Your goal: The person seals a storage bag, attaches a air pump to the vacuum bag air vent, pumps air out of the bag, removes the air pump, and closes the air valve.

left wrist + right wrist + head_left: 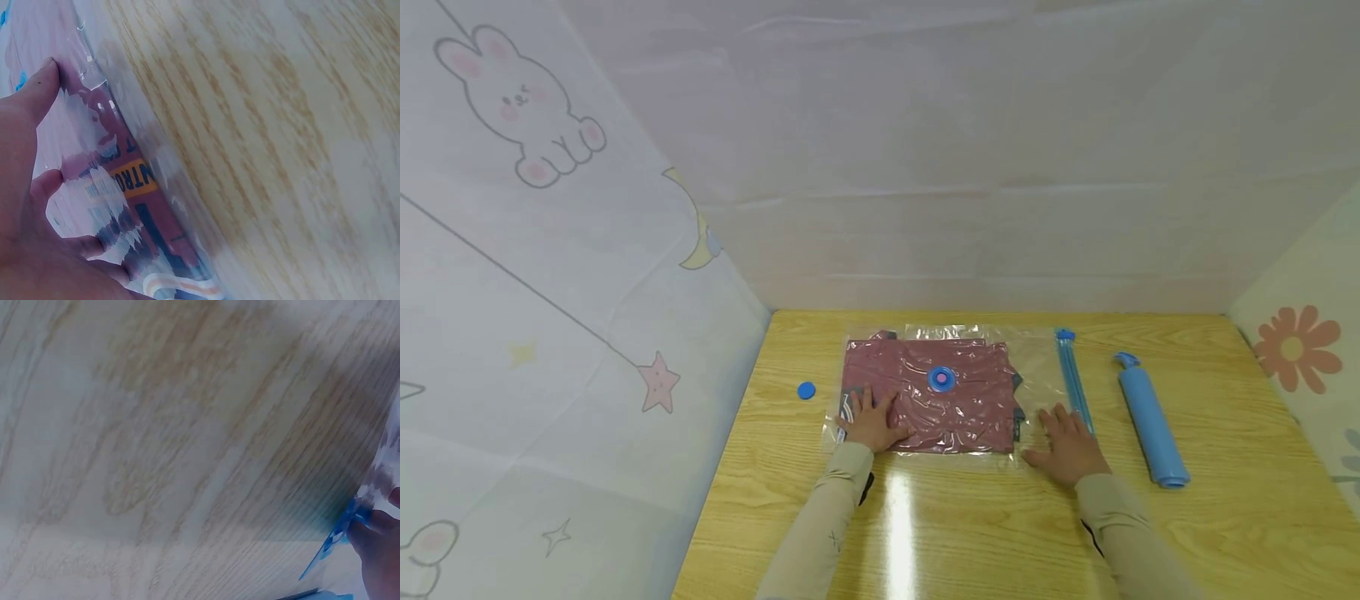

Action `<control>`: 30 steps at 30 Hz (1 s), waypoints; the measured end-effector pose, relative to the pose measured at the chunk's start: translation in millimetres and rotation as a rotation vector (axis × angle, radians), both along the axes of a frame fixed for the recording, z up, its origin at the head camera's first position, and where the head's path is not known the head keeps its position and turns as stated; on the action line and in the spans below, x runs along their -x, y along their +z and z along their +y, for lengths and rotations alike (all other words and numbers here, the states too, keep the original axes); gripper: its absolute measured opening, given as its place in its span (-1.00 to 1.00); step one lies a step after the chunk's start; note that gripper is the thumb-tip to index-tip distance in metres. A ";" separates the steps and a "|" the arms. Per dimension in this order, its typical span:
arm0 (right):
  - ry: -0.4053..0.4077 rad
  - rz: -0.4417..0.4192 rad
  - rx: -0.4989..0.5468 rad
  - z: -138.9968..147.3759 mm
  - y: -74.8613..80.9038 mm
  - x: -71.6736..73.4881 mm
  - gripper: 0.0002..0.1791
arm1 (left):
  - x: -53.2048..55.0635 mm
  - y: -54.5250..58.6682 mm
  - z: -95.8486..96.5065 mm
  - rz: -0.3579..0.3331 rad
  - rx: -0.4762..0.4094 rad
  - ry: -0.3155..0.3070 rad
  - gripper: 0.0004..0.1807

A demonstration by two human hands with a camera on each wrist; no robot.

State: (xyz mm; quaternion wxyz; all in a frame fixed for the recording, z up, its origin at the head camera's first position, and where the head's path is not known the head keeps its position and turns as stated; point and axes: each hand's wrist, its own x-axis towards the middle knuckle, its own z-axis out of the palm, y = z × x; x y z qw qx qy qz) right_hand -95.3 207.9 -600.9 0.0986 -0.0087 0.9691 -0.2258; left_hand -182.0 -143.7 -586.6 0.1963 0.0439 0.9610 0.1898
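A clear vacuum storage bag [1037, 358] lies flat with a folded dark pink garment [970, 417] inside. My left hand [868, 427] rests with spread fingers on the bag's left part, over the garment. In the left wrist view, orange and dark lettering on the garment [134, 178] shows through the plastic beside the left hand [56, 206]. My right hand [1066, 446] lies spread over the bag's right end. Its fingertips reach the blue zip strip [1073, 379]; the right wrist view shows the right hand [381, 550] touching that strip. A round blue valve [942, 379] sits mid-bag.
A small round blue cap [806, 390] lies left of the bag. To the right lies a blue hand pump [1153, 429]. A blue slider [1064, 335] sits at the strip's far end. Patterned cloth walls [1000, 208] border the wooden table [985, 525].
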 end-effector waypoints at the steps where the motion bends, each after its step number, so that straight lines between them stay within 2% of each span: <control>1: 0.003 0.003 0.000 -1.6 1.6 -0.3 0.00 | -0.1 -0.3 0.0 -0.003 0.004 -0.001 -0.05; 7: 0.008 -0.010 -0.010 -6.8 8.7 -0.1 -0.02 | -1.4 -0.2 -0.2 0.012 -0.005 -0.002 -0.06; 14: 0.010 -0.049 -0.021 -5.8 4.7 4.2 -0.02 | -1.7 1.0 -0.3 0.025 -0.012 -0.004 -0.09; 19: 0.011 -0.073 -0.017 -5.6 4.0 5.0 -0.03 | -0.9 -6.2 -1.1 0.041 -0.011 -0.007 -0.09; 23: 0.017 -0.072 -0.014 -5.9 5.5 5.7 -0.05 | 1.2 -16.3 -4.6 0.104 0.030 -0.033 -0.08; 26: 0.022 -0.065 -0.020 -5.4 5.5 6.4 -0.06 | 5.7 -19.8 -8.5 0.166 0.017 -0.043 -0.13; 28: 0.025 -0.063 -0.019 -4.8 4.7 6.5 -0.05 | 9.8 -20.4 -12.9 0.217 -0.025 -0.020 -0.22; 30: 0.029 -0.056 -0.016 -4.4 3.2 6.7 -0.05 | 14.0 -18.9 -19.8 0.270 -0.084 0.028 -0.33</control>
